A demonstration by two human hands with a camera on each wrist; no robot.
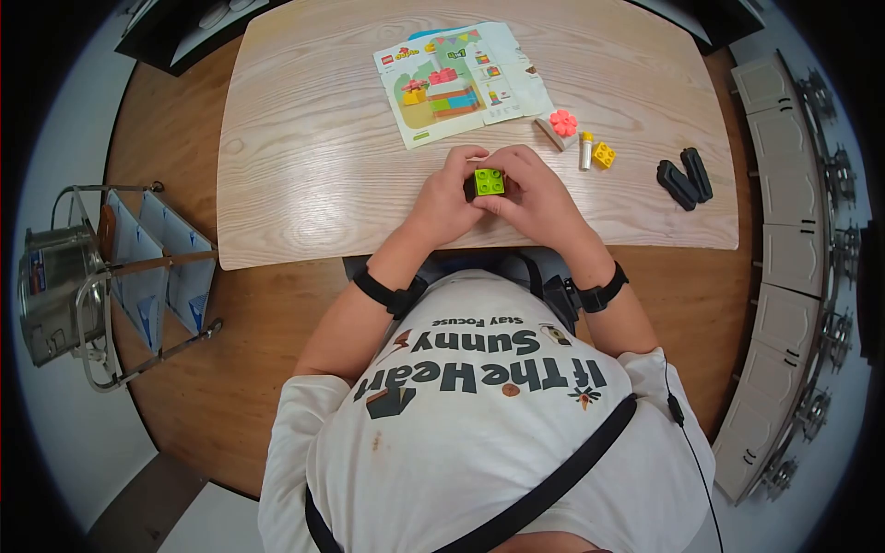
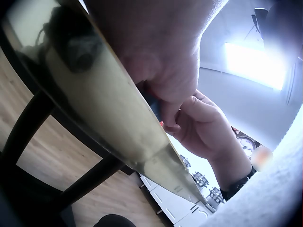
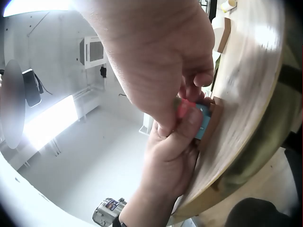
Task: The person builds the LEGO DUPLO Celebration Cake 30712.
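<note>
On the table near its front edge, both hands close round a small stack of bricks. From above, its green top brick [image 1: 489, 182] shows studs up between the left hand [image 1: 445, 201] and the right hand [image 1: 535, 198]. Lower layers appear in the right wrist view: a pinkish-red brick [image 3: 184, 108], a blue brick [image 3: 203, 124] and a brown base piece [image 3: 216, 118] against the tabletop. There the left hand's [image 3: 165, 158] thumb lies over the bricks, and the right hand [image 3: 156, 61] grips from the other side. Fingers hide much of the stack.
An instruction booklet [image 1: 452, 83] lies beyond the hands. To its right are a pink flower piece [image 1: 563, 123] by a wedge-shaped block [image 1: 555, 135], a white tube with a yellow top [image 1: 586, 152], a yellow brick [image 1: 604, 155] and two black objects [image 1: 678, 184].
</note>
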